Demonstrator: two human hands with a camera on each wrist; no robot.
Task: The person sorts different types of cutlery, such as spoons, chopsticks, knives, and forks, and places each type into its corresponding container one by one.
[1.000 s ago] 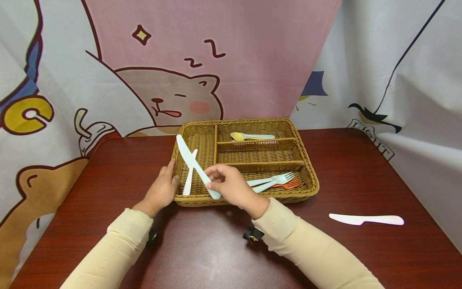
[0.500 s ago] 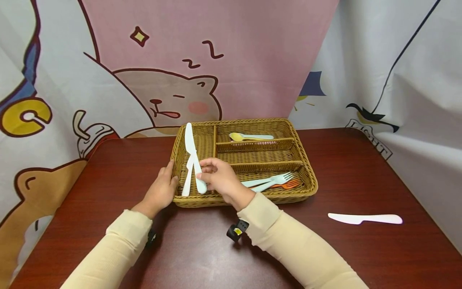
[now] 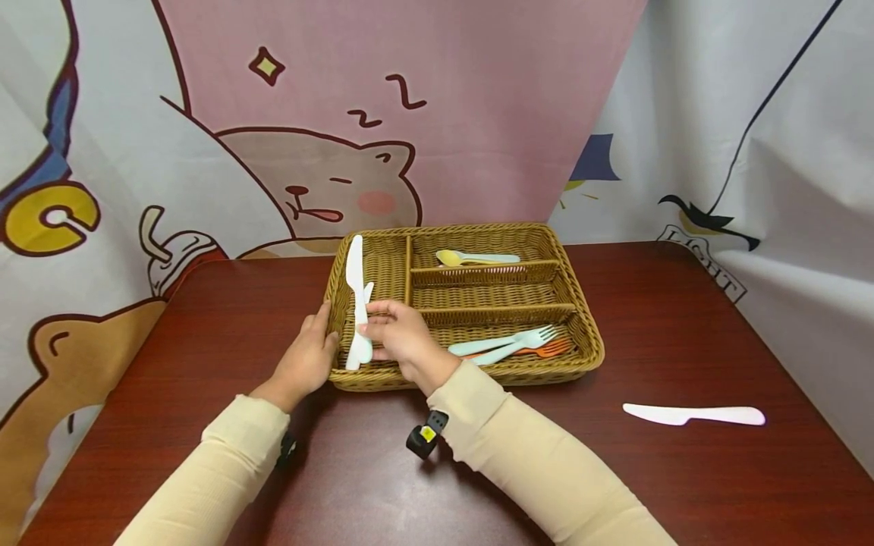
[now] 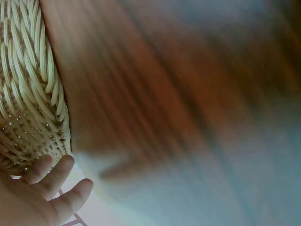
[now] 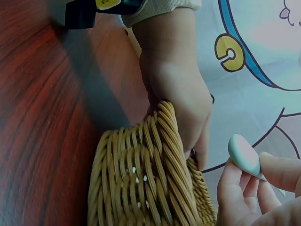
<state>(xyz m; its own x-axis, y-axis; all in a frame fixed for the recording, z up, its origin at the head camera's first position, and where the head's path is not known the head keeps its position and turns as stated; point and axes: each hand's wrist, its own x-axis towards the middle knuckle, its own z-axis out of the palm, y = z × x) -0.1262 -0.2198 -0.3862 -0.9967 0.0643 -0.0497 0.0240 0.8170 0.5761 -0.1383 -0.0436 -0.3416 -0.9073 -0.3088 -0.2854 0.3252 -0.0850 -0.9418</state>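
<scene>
My right hand (image 3: 403, 337) pinches a pale mint table knife (image 3: 355, 265) by its handle, blade pointing to the back, over the left compartment of a wicker cutlery basket (image 3: 590, 334). In the right wrist view, the rounded handle end of that knife (image 5: 244, 155) shows between thumb and fingers. Beneath it a white knife (image 3: 353, 356) lies in the compartment, partly covered. My left hand (image 3: 310, 353) rests against the basket's left wall near the front corner. Its fingers (image 4: 61, 176) are extended along the outside of the wicker in the left wrist view.
Mint forks (image 3: 508, 345) and an orange fork (image 3: 551, 348) lie in the front compartment. A yellow spoon (image 3: 449, 258) and a mint utensil (image 3: 495, 258) are at the back. On the table's right lies another white knife (image 3: 693, 414). A printed curtain (image 3: 478, 114) hangs behind.
My right hand has moved left with the mint knife, swinging it from a slant to nearly straight front to back above the white knife. The left hand has stayed at the basket.
</scene>
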